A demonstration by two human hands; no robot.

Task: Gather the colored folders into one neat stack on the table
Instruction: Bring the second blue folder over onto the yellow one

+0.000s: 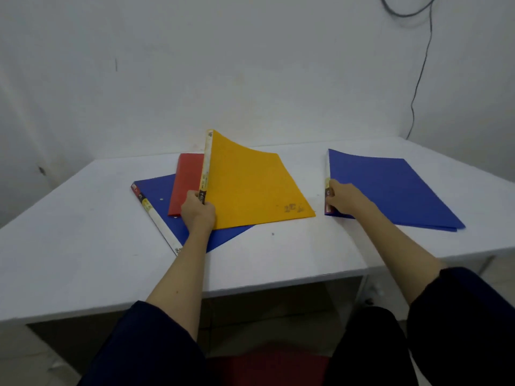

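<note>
A yellow folder (pixel 250 185) is tilted up along its spine, its right edge resting low. My left hand (pixel 198 210) grips that spine near its lower end. Under it lie a red folder (pixel 186 182) and, at the bottom, a blue folder (pixel 164 201) turned at an angle, with a white labelled spine. To the right, apart from this pile, a second blue folder (pixel 390 188) lies on the white table (pixel 83 246), its near-left spine corner slightly raised. My right hand (pixel 342 199) grips its spine at the near left corner.
A white wall stands right behind the table. A black cable (pixel 420 73) hangs down the wall at the far right, reaching the table's back corner. The table's front edge runs just before my dark sleeves. A red seat (pixel 267 366) shows below.
</note>
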